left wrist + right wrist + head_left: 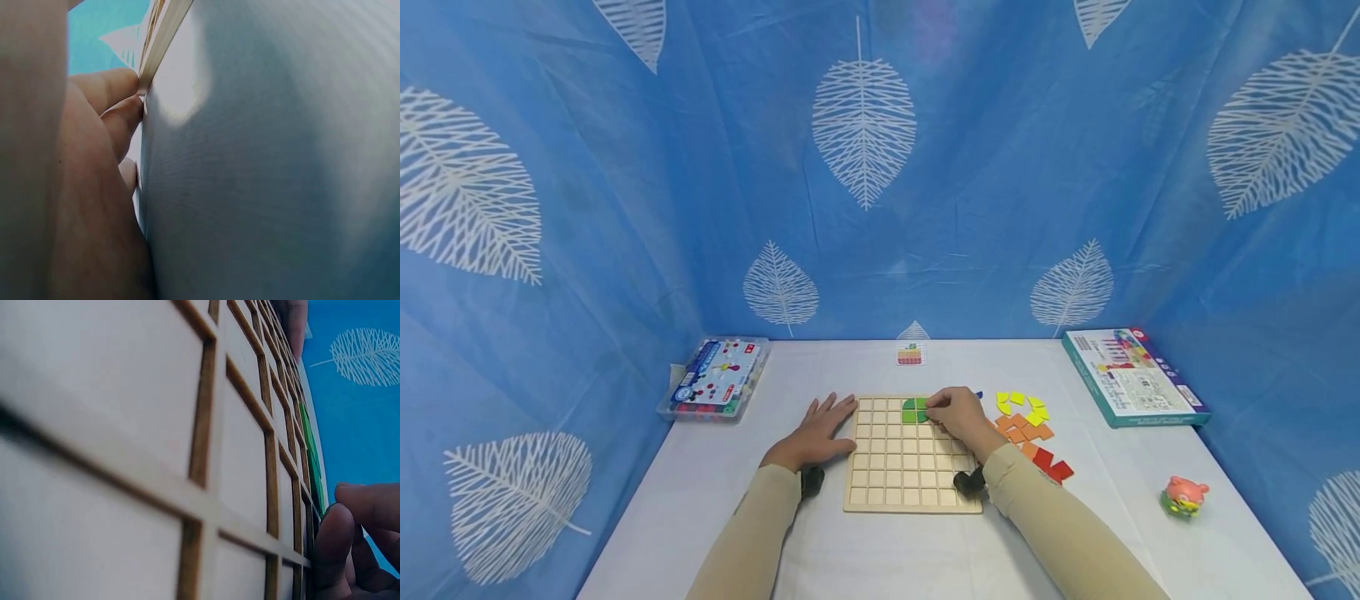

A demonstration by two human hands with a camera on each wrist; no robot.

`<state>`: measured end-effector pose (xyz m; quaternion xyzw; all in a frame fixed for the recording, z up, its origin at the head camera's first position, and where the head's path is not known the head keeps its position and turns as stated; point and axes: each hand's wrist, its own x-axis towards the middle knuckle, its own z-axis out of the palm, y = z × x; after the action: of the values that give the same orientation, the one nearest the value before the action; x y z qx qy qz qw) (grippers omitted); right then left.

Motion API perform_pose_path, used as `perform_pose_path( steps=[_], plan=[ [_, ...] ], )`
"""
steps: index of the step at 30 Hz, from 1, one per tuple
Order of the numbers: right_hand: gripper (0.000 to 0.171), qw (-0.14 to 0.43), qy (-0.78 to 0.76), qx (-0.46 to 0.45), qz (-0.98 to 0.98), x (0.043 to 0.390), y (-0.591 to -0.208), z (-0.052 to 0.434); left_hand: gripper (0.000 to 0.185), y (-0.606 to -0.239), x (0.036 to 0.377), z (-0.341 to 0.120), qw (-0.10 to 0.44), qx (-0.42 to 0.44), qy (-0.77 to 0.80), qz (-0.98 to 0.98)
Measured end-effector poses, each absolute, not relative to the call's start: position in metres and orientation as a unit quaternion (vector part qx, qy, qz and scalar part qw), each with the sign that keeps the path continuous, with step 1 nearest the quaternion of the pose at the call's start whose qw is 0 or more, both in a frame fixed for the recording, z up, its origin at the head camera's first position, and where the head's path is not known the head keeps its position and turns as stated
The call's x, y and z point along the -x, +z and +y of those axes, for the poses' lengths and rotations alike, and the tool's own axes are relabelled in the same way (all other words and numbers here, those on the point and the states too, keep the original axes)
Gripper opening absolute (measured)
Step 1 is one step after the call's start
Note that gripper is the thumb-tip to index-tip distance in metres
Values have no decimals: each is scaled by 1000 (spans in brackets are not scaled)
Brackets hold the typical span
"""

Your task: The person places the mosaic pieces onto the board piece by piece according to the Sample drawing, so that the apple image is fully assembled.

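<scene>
A wooden grid board lies on the table. Green tiles, some with a rounded edge, sit together in cells near its far edge. My right hand reaches over the far right part of the board. Its thumb and index fingertips pinch the edge of a green tile beside the others, mostly hidden by the fingers. In the right wrist view, the fingertips meet right at the end of the green strip. My left hand rests on the table with fingers spread, its thumb at the board's left edge.
Right of the board lie loose yellow tiles, orange tiles and red tiles. A small pattern card is at the back. A plastic case stands left, a game box and a pink toy right.
</scene>
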<state>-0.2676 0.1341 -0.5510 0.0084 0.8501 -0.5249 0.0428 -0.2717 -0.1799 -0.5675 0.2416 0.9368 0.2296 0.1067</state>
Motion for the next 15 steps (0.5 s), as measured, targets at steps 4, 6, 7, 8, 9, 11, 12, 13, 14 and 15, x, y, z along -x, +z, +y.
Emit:
perform_pose_path(
  steps=[4,6,7,8,9,11,12,13,14,15],
  plan=[
    [7,46,-529,-3,847,268,-553,138,81,-567,271,-179,109,-242,231,936],
    [8,50,-534,3,844,268,-553,140,81,-567,271,-179,110,-241,231,936],
    [8,51,-536,7,843,268,-553,141,81,-566,271,-179,111,-241,231,936],
    [9,54,-536,10,842,268,-552,141,81,-566,271,-179,112,-240,229,937],
    [9,54,-538,14,841,268,-552,143,81,-565,271,-179,112,-240,228,937],
    [10,53,-538,21,841,268,-551,145,81,-565,271,-179,113,-239,227,937],
    [11,52,-537,24,842,268,-551,146,81,-564,271,-179,113,-239,227,937],
    [11,51,-535,23,843,268,-550,148,81,-564,271,-179,113,-239,228,937],
    [11,51,-534,22,844,269,-550,149,81,-564,271,-179,113,-239,227,937],
    [11,50,-533,21,844,269,-550,151,81,-564,271,-179,113,-239,229,937]
  ],
)
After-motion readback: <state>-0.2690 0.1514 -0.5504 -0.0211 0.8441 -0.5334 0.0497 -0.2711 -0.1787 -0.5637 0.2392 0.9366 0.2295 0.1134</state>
